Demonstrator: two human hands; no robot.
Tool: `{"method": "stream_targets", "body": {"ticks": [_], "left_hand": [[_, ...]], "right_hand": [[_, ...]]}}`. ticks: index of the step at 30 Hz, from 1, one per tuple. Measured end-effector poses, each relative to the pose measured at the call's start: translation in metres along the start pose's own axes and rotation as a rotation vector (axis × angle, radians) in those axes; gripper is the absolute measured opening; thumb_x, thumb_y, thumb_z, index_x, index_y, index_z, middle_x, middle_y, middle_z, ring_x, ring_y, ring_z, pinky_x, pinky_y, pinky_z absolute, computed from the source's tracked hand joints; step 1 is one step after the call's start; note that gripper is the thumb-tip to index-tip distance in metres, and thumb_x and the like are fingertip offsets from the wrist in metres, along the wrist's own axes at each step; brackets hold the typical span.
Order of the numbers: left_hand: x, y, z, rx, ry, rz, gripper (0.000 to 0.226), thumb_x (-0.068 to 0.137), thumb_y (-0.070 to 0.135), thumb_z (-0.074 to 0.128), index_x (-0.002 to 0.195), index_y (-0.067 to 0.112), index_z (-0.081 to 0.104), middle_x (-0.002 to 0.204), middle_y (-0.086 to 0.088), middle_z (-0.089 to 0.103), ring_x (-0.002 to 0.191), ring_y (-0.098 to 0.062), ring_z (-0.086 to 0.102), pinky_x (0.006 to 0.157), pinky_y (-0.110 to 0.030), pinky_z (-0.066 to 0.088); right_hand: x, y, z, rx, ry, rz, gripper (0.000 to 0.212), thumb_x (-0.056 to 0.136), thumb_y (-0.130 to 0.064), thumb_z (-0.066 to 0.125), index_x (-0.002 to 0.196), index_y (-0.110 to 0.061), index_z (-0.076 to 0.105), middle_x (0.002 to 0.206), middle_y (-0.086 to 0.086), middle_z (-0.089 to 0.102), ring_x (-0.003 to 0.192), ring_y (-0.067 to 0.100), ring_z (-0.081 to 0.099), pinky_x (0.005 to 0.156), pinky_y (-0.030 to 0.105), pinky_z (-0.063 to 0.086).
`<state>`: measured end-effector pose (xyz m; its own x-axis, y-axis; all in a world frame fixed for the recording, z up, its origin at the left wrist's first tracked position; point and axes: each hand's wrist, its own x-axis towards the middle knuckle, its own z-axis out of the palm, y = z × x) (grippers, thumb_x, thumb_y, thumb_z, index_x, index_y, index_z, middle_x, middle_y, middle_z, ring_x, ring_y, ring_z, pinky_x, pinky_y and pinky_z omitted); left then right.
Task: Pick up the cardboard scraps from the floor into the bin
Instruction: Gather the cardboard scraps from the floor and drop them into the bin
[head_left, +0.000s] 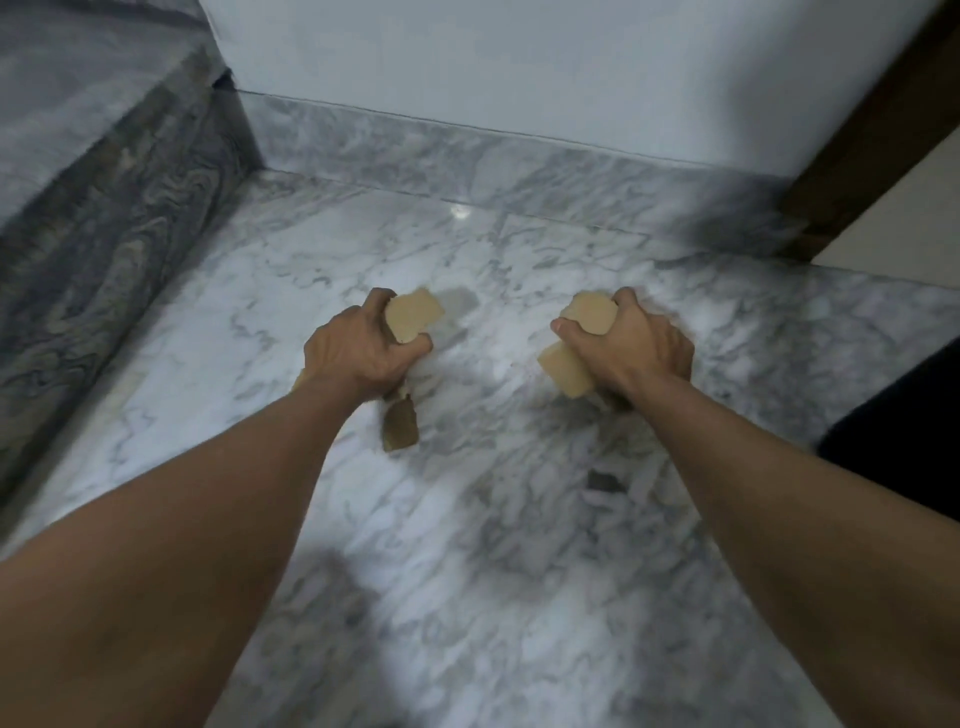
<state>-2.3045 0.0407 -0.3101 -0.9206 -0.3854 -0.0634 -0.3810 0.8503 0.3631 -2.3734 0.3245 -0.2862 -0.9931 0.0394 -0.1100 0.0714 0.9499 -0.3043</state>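
Two bare hands are in view: one left hand (358, 348) and one right hand (631, 353). Four patches of cardboard show. Two are at the left hand, a pale tan flat cardboard scrap (413, 317) and a darker brown torn cardboard scrap (400, 428). Two are at the right hand, an upper tan cardboard piece (592, 312) and a lower tan cardboard piece (563, 371). Whether either pair is a single scrap cannot be told. There is one grey-veined white marble floor (519, 597) and one marble step (104, 171).

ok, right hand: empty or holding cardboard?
Holding. The right hand has its fingers and thumb curled round tan cardboard scraps, which stick out above and below the grip. How many pieces: cannot tell.
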Motion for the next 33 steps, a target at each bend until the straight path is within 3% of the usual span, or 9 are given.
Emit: {"method": "stream_targets", "body": {"ticks": [5,8,14,22,26,33], "left_hand": [[-0.052,0.013,0.01,0.148,-0.128,0.041,0.073,0.076,0.071,0.058,0.131,0.026,0.041,0.113,-0.003,0.058,0.098,-0.032,0.063,0.074,-0.036,0.038],[-0.084,0.013,0.026,0.116,-0.08,-0.02,0.071,0.077,0.065,0.063,0.13,0.022,0.044,0.117,-0.006,0.059,0.099,-0.033,0.064,0.072,-0.036,0.038],[-0.111,0.012,0.041,-0.043,0.026,-0.117,0.067,0.08,0.059,0.066,0.13,0.019,0.045,0.108,-0.007,0.069,0.094,-0.034,0.066,0.067,-0.034,0.034],[-0.118,0.007,0.035,0.062,0.054,0.026,0.071,0.081,0.069,0.062,0.124,0.015,0.046,0.112,-0.006,0.064,0.099,-0.031,0.06,0.067,-0.035,0.034],[-0.138,0.005,0.047,0.096,0.089,0.09,0.067,0.084,0.062,0.064,0.128,0.013,0.05,0.117,-0.008,0.062,0.105,-0.03,0.057,0.067,-0.035,0.035],[-0.143,0.013,0.054,-0.024,0.094,-0.047,0.062,0.081,0.053,0.07,0.126,0.015,0.049,0.109,-0.008,0.063,0.101,-0.03,0.057,0.064,-0.034,0.034]], "right_hand": [[-0.019,0.019,-0.031,0.009,0.017,0.075,0.093,0.077,-0.086,0.051,0.146,-0.025,0.04,0.127,0.015,0.064,0.117,0.038,0.059,0.08,0.04,0.037],[-0.041,0.022,-0.02,0.021,-0.003,0.11,0.092,0.079,-0.084,0.05,0.148,-0.023,0.04,0.129,0.016,0.063,0.118,0.039,0.058,0.079,0.04,0.036],[-0.078,0.024,0.011,0.067,-0.014,0.142,0.087,0.079,-0.083,0.051,0.138,-0.018,0.046,0.122,0.017,0.065,0.111,0.038,0.061,0.077,0.039,0.038],[-0.09,0.031,0.023,0.038,-0.064,0.149,0.079,0.08,-0.082,0.051,0.123,-0.016,0.048,0.117,0.017,0.065,0.104,0.037,0.061,0.074,0.039,0.036],[-0.087,0.026,0.027,0.056,-0.032,0.154,0.078,0.079,-0.083,0.049,0.118,-0.015,0.049,0.114,0.017,0.065,0.102,0.037,0.061,0.074,0.038,0.035],[-0.08,0.032,0.029,0.039,-0.041,0.129,0.079,0.078,-0.085,0.05,0.117,-0.016,0.049,0.113,0.017,0.066,0.102,0.038,0.062,0.073,0.038,0.036]]}}
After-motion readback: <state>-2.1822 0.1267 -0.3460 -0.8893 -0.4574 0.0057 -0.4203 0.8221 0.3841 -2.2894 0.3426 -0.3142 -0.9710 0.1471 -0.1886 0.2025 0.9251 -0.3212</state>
